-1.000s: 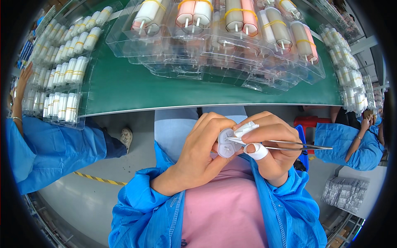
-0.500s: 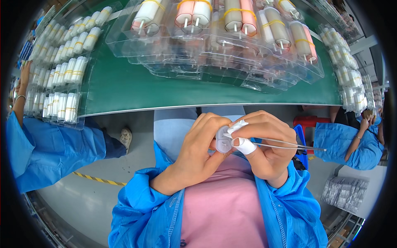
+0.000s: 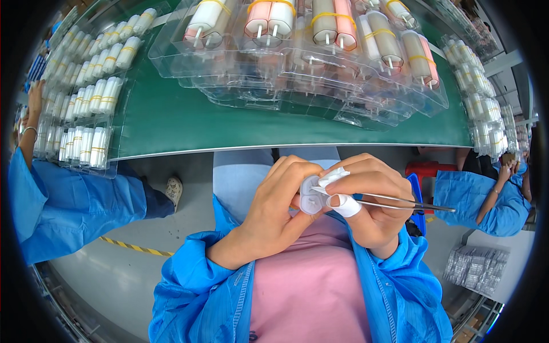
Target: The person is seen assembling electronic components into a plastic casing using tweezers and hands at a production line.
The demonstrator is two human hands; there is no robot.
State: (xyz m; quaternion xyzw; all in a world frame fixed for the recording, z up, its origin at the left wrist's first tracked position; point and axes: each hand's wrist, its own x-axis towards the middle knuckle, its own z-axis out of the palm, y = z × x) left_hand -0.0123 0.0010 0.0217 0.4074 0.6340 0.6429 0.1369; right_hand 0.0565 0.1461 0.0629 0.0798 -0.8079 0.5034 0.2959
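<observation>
My left hand (image 3: 271,214) is closed around a translucent, pale plastic piece (image 3: 311,201) with a rounded double-lobed end face turned up toward me. My right hand (image 3: 374,197) pinches a crumpled white tissue (image 3: 333,176) between thumb and index finger, its tip at the rim of that end face. White tape (image 3: 346,206) wraps the right thumb. Metal tweezers (image 3: 426,206) also lie in the right hand, passing under the fingers and sticking out to the right. Most of the plastic piece's body is hidden behind the left fingers.
On the green table (image 3: 189,128), stacked clear trays (image 3: 246,68) hold white, grey and pink tubes in yellow bands. More trays of white tubes (image 3: 97,97) stand at the left. Blue-clad people sit on both sides; a red stool (image 3: 423,167) is at right.
My right hand has shifted slightly right with the tissue and tweezers, uncovering more of the piece's end face. The left hand keeps its hold, barely moving.
</observation>
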